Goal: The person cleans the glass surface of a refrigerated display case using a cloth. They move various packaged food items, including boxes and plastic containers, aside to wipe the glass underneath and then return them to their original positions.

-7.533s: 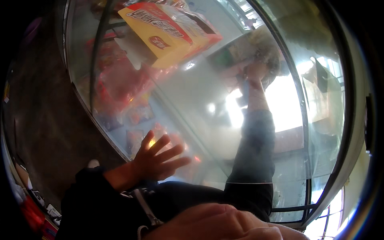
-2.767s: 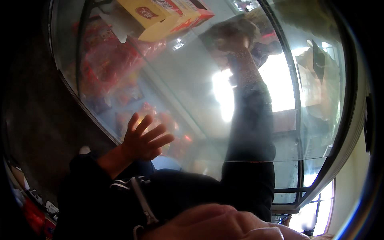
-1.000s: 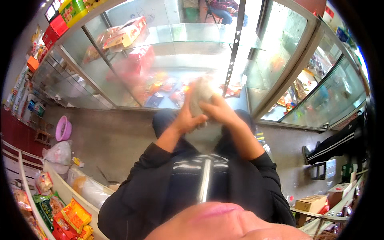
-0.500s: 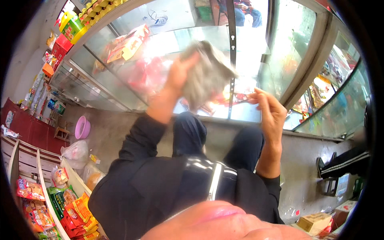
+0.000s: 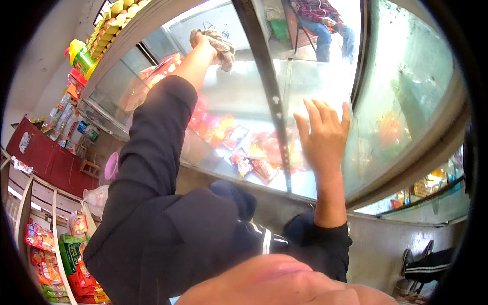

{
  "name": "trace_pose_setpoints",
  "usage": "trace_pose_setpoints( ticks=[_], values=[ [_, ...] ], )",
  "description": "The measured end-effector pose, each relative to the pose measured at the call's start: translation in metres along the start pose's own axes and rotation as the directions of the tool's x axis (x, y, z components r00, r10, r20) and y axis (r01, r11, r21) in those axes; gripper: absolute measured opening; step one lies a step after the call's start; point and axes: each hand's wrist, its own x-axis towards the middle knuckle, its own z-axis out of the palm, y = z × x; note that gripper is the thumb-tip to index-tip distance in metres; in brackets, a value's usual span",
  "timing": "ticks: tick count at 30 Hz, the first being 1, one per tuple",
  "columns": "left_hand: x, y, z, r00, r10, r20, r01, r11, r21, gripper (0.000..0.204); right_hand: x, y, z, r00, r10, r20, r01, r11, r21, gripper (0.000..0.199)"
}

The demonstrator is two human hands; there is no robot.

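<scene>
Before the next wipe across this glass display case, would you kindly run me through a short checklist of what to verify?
1. Cloth in the grip of the left hand: ok, bunched in the fist and pressed to the glass.
2. Right hand bracing: ok, open with fingers spread, flat on the glass pane.
3. Path beside the cloth: not ok, the dark metal frame bar runs right next to it.
4. Packaged snacks out of the way: ok, they lie inside the case behind the glass.
5. Glass clean where already wiped: cannot tell, reflections and glare hide it.
</scene>
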Motion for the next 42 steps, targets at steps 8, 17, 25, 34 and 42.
trace_pose_setpoints(
  ticks=[8, 17, 25, 34, 42],
  values=[
    [0.130, -0.043, 0.024, 0.991, 0.126, -0.047, -0.130, 0.986, -0.108, 0.035, -0.007, 0.007, 0.029, 0.999, -0.019, -0.046, 0.017, 0.999, -0.042, 0.032],
    [0.124, -0.074, 0.086, 0.968, 0.120, 0.221, -0.082, 0.981, -0.174, 0.030, -0.014, 0.001, 0.032, 0.998, -0.003, -0.068, 0.000, 0.999, -0.046, 0.029],
    [0.060, -0.148, 0.190, 0.424, 0.039, 0.905, -0.589, 0.771, 0.243, 0.040, -0.015, 0.005, 0.030, 0.998, -0.060, -0.026, 0.059, 0.997, -0.051, 0.028],
    [0.111, -0.142, 0.168, 0.252, 0.381, 0.890, -0.854, -0.344, 0.389, 0.049, -0.014, 0.002, 0.025, 0.999, -0.034, -0.007, 0.034, 0.999, -0.012, 0.024],
    [0.169, -0.072, 0.087, 0.746, -0.034, 0.665, -0.647, -0.274, 0.711, 0.045, -0.012, 0.003, 0.029, 0.998, -0.047, -0.039, 0.043, 0.995, -0.090, 0.027]
  ],
)
